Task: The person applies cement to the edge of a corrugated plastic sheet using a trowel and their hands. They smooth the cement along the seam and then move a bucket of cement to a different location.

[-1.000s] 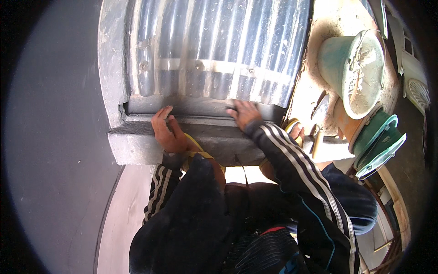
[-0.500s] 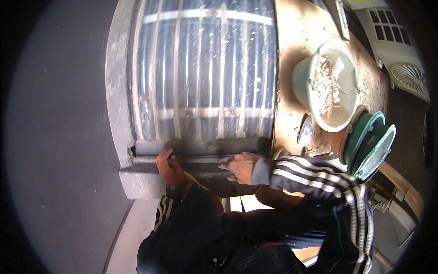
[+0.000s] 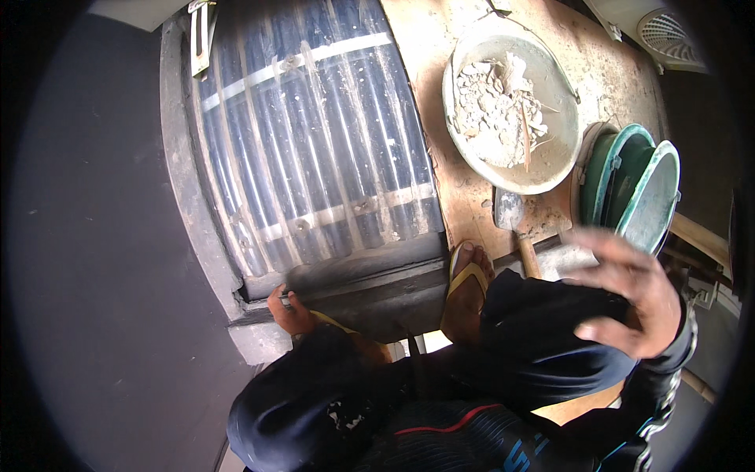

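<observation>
My left hand [image 3: 291,312] is at the dark ledge [image 3: 370,277] below the corrugated panel, by its left corner. Its fingers are curled; what they hold, if anything, I cannot make out. My right hand [image 3: 633,295] is raised over my right knee, smeared a little by motion, with fingers apart and nothing in it. Just beyond that knee lies a trowel [image 3: 528,256], its wooden handle toward me. A pale bucket [image 3: 562,153] with whitish rubble [image 3: 491,110] in it stands past the trowel. Nearest the right hand are green buckets [image 3: 668,169] lying on their sides.
The corrugated translucent panel [image 3: 314,134], crossed by light strips, stretches away from the ledge. A dark wall [image 3: 86,236] rises on the left. My sandalled foot [image 3: 468,287] is on the board [image 3: 429,86] at the right. A fan unit [image 3: 668,39] is at the far right.
My right hand has left the ledge and moved right, opening above my knee. My left hand stays at the ledge's left corner. The view has shifted and turned, bringing the trowel into fuller sight.
</observation>
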Demonstrator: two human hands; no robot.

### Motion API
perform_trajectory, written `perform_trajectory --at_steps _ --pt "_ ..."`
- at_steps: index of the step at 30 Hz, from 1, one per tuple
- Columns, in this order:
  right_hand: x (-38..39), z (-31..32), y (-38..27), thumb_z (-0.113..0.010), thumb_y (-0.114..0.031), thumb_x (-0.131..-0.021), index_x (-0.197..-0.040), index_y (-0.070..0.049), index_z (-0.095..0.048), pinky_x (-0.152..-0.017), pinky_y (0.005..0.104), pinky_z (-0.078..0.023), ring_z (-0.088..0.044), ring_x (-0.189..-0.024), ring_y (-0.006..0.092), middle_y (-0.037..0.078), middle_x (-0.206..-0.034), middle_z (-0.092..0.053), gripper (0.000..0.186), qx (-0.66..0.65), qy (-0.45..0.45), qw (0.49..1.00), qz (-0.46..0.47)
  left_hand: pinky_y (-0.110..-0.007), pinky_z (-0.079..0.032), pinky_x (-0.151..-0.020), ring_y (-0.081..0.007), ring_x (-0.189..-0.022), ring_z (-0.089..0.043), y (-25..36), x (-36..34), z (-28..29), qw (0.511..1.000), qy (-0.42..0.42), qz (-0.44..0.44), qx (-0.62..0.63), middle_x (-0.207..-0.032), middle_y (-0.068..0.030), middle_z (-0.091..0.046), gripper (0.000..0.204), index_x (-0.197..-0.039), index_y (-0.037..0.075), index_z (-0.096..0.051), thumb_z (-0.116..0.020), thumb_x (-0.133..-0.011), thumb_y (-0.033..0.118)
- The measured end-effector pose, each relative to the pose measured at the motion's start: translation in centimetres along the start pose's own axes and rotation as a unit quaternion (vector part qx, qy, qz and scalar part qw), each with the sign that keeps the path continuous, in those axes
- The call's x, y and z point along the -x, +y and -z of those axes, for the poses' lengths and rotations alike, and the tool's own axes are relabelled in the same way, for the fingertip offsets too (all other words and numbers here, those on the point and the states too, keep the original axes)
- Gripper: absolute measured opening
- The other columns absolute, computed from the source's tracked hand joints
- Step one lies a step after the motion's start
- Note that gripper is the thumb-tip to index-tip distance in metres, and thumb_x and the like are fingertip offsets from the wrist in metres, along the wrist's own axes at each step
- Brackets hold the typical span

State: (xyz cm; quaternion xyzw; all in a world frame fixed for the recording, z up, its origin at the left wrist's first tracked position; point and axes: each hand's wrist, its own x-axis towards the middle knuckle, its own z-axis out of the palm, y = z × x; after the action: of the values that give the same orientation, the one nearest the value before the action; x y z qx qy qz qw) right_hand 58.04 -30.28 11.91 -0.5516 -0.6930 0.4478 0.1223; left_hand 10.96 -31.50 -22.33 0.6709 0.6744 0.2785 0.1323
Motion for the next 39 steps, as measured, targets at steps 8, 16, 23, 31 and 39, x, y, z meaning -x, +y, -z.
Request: perform_trajectory --at_steps 8,16,23,31,39 --pt "10.2 -11.7 4.6 -0.042 -0.064 -0.083 -0.109 0.001 -0.055 -0.090 0.0502 -0.043 -0.053 -0.106 0.0425 0.032 -0.111 -0.053 0.071 -0.435 0.442 0.784 -0.032 -0.040 -0.041 -0.088 -0.0335 -0.102 -0.053 -0.5 0.6 -1.5 0.989 -0.099 -0.103 0.023 -0.105 -0.0181 -0.057 0.032 -0.107 0.001 -0.055 -0.060 -0.076 0.005" --pt "13.6 -18.1 11.7 -0.052 -0.026 -0.085 -0.113 0.000 -0.057 -0.090 0.0355 -0.044 -0.056 -0.103 0.0249 0.018 -0.114 -0.057 0.039 -0.569 0.281 0.766 -0.102 -0.037 -0.048 -0.082 -0.0285 -0.098 -0.056 4.2 -2.7 0.7 0.972 -0.205 -0.090 0.066 -0.108 -0.0190 -0.054 0.039 -0.116 -0.002 -0.049 -0.061 -0.082 0.015" --pt "15.3 -22.8 16.2 -0.058 -0.011 -0.085 -0.109 0.000 -0.061 -0.089 0.0306 -0.045 -0.058 -0.104 0.0223 0.014 -0.117 -0.058 0.026 -0.428 0.064 0.882 -0.188 -0.037 -0.048 -0.079 -0.0293 -0.100 -0.054 8.8 -3.6 2.8 0.970 -0.214 -0.113 0.030 -0.111 -0.0184 -0.051 0.040 -0.119 -0.002 -0.047 -0.056 -0.087 0.020" --pt "15.6 -24.6 16.6 -0.047 -0.041 -0.091 -0.128 -0.007 -0.044 -0.093 0.0400 -0.043 -0.051 -0.113 0.0263 0.014 -0.127 -0.049 0.051 -0.655 0.162 0.707 -0.211 -0.035 -0.048 -0.082 -0.0273 -0.103 -0.054 9.2 -6.0 0.2 0.962 -0.247 -0.096 0.066 -0.117 -0.0187 -0.050 0.047 -0.126 -0.002 -0.040 -0.051 -0.080 0.001" --pt "17.1 -15.8 19.5 -0.040 -0.056 -0.089 -0.141 -0.009 -0.021 -0.103 0.0457 -0.033 -0.037 -0.126 0.0309 0.015 -0.141 -0.032 0.072 -0.560 0.729 0.387 0.073 -0.035 -0.047 -0.082 -0.0260 -0.100 -0.055 8.9 -7.9 -3.4 0.932 -0.323 -0.127 0.106 -0.115 -0.0170 -0.051 0.054 -0.129 0.001 -0.039 -0.054 -0.078 0.007"
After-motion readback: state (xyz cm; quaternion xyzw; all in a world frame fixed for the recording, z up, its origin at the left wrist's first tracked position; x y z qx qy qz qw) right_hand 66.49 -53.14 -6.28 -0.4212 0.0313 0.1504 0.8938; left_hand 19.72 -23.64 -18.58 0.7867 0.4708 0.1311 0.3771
